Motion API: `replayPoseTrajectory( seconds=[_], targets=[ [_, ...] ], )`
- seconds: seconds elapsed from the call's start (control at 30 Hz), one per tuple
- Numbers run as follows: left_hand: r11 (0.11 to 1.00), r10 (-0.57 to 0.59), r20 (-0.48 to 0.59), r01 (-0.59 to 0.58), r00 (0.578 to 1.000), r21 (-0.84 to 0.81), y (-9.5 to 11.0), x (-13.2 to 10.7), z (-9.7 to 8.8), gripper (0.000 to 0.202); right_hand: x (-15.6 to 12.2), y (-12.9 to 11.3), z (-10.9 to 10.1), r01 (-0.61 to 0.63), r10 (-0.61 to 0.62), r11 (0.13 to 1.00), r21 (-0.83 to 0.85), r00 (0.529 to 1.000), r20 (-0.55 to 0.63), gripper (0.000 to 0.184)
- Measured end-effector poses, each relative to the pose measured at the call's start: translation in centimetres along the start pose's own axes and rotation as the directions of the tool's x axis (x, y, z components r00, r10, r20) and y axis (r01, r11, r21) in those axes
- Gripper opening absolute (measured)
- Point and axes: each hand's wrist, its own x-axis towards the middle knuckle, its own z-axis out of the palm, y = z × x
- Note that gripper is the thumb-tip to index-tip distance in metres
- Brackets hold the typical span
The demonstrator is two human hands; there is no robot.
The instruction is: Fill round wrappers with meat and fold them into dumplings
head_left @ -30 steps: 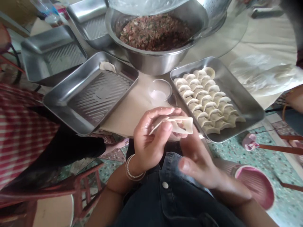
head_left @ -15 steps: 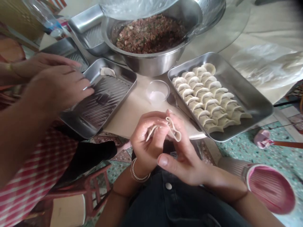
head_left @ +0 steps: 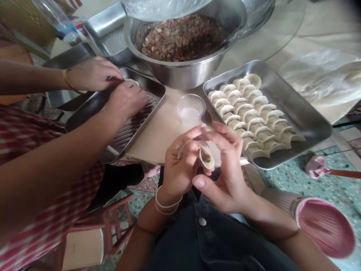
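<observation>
Far left: a co-worker's hands [head_left: 126, 99] inside the near tray [head_left: 158, 90], close to its far rim. Next, a bare bit of table [head_left: 158, 131] and a small cup [head_left: 191, 109], just past the fingertips. Then the left hand [head_left: 180, 169], fingers curled tight, pinching the dumpling [head_left: 209, 158] above the lap, off the table edge. Right hand [head_left: 229, 169] wrapped round its other side, gripping too. Further right, a full tray [head_left: 310, 120], near edge just beside the knuckles.

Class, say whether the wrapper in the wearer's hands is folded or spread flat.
Folded: the wrapper curls over on itself, pinched between the left hand and right hand; one end gapes open.
</observation>
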Motion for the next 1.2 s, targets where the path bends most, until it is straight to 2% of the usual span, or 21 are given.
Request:
replayPoseTrajectory(
  seconds=[0.1,0.2,0.33,0.43,0.57,0.7,0.77,0.87,0.93,1.03,1.2],
  targets=[
    [0.983,0.173,-0.081,-0.166,0.982,0.085,-0.4,0.3,-0.3,0.019,-0.7,0.2,0.5,-0.04,0.034,0.992,0.121,0.998,0.051,0.07],
    [0.937,0.318,-0.097,-0.296,0.943,0.187,-0.8,0.5,-0.7,0.019,-1.6,0.1,1.4,-0.109,0.079,0.965,0.24,0.988,0.13,0.077],
    [0.885,0.405,-0.099,-0.363,0.909,0.292,-0.9,0.8,-0.7,0.017,-2.2,-0.3,2.1,-0.195,0.119,0.897,0.396,0.971,0.208,0.081],
    [0.894,0.383,-0.128,-0.332,0.915,0.301,-0.8,0.8,-0.4,0.019,-2.2,-0.6,2.2,-0.237,0.137,0.854,0.463,0.961,0.239,0.079],
    [0.914,0.324,-0.182,-0.259,0.928,0.311,-0.7,0.4,-0.1,0.024,-2.2,-0.7,2.4,-0.257,0.167,0.827,0.5,0.962,0.218,0.085],
    [0.916,0.3,-0.16,-0.237,0.941,0.324,-0.6,0.0,-0.1,0.03,-2.5,-0.3,2.5,-0.274,0.192,0.815,0.511,0.959,0.207,0.091],
    [0.913,0.306,-0.141,-0.249,0.941,0.322,-0.5,-0.3,-0.2,0.03,-2.4,0.1,2.4,-0.241,0.194,0.827,0.508,0.97,0.145,0.09],
    [0.908,0.302,-0.094,-0.256,0.949,0.332,-0.3,-0.9,-0.1,0.032,-1.7,0.8,1.5,-0.111,0.157,0.871,0.479,0.986,-0.057,0.075],
    [0.901,0.301,-0.035,-0.272,0.953,0.339,0.0,-1.3,0.0,0.034,-1.0,1.0,0.5,-0.048,0.111,0.908,0.417,0.986,-0.128,0.058],
    [0.881,0.286,0.047,-0.282,0.957,0.381,0.4,-1.8,0.2,0.042,0.1,0.8,-1.0,-0.035,0.066,0.942,0.333,0.994,-0.084,0.039],
    [0.867,0.247,0.057,-0.247,0.967,0.434,0.5,-2.1,0.5,0.043,0.9,0.1,-2.0,-0.008,0.025,0.968,0.25,0.998,-0.064,0.025]
  ],
)
